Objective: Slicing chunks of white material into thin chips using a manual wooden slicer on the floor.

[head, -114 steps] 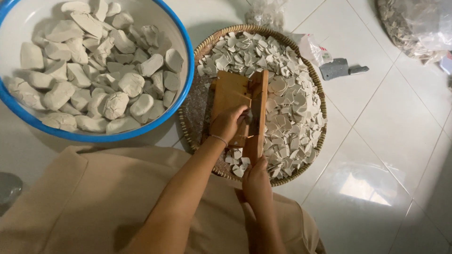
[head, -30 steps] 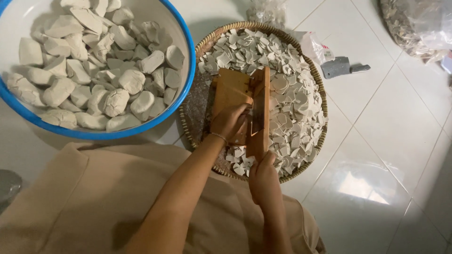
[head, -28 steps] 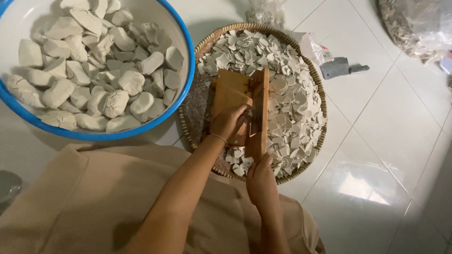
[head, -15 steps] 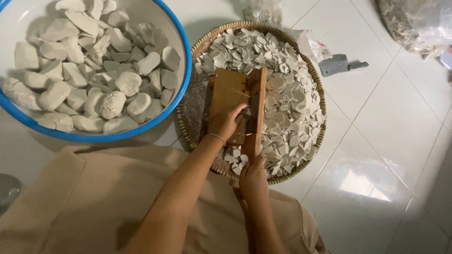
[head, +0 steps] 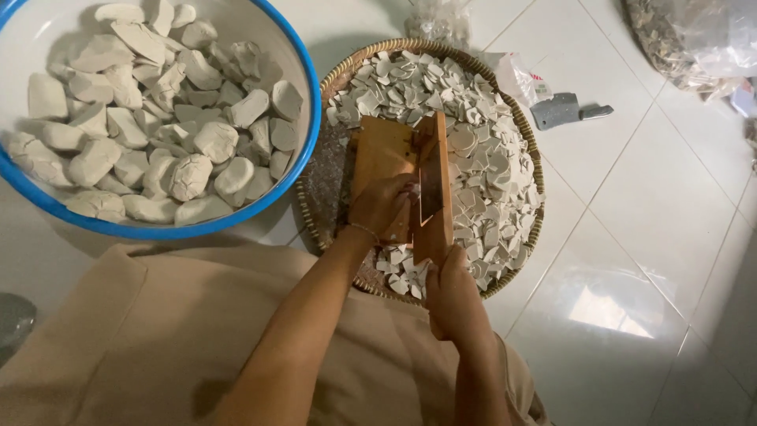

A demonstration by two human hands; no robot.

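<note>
My left hand (head: 384, 207) presses down, fingers curled, on the wooden slicer (head: 402, 177) lying across the middle of the woven tray (head: 319, 185) among pale slices (head: 489, 158), while my right hand (head: 452, 293) grips its near end at the tray's near edge.

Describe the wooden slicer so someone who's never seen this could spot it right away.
Find the round woven tray beside the blue-rimmed basin. Across its middle lies the wooden slicer, held by both hands. It is the only flat orange-brown board among pale chips.
</note>
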